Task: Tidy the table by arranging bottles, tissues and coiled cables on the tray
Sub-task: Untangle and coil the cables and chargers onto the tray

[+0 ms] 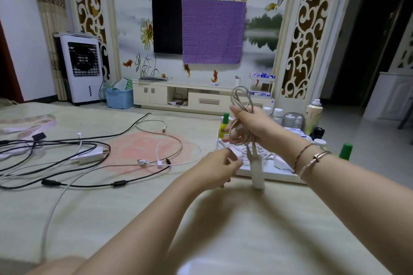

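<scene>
Above the tray [268, 174] at the table's right edge, the right hand [252, 125] clasps a coiled cable [242, 100] while the left hand [220, 169] pinches its dangling end, bottles [314, 114] standing behind.

A black TV [167, 25] hangs on the wall at 12 o'clock, half covered by a purple cloth [213, 31]. Under it stands a long cream cabinet [178, 96]. At 10 o'clock stands a white fan box [81, 67], with a blue basket [119, 98] just beside it.
</scene>
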Motion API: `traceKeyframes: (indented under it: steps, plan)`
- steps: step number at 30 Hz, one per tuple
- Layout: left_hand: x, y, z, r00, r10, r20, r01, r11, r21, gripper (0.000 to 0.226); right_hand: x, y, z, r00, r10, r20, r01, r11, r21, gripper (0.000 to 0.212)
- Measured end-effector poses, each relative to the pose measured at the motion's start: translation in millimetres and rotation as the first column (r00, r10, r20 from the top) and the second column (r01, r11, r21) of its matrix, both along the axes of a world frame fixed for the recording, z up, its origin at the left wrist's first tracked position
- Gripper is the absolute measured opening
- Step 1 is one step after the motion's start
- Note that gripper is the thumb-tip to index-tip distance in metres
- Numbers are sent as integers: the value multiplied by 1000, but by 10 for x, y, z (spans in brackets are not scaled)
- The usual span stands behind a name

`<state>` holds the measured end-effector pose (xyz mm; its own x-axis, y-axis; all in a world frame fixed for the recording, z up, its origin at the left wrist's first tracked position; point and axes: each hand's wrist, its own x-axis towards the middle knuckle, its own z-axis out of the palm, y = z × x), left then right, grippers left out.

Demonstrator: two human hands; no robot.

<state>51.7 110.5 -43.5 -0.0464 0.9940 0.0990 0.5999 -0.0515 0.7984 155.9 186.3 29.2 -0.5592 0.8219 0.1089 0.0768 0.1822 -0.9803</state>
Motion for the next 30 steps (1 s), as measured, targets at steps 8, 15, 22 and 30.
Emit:
traceKeyframes:
  steps: [8, 15, 22, 30]
  plan:
    - [-41, 161, 2, 978, 201, 55, -209, 951, 227, 22, 154, 72, 443, 988, -125, -89, 138, 977, 165, 30]
    - [-55, 529, 86, 997, 69, 22, -72, 967, 245, 85, 18, 399, 509, 902, -190, -388, 182, 982, -57, 28]
    - [-80, 1113, 54, 1000, 26, -3, -24, 962, 272, 21, 75, 915, 305, 752, -309, -582, 147, 940, -308, 23]
    - [-263, 1409, 72, 923, 45, -382, -8, 995, 97, 41, 177, 1146, -83, 841, -284, -461, 244, 959, -145, 19]
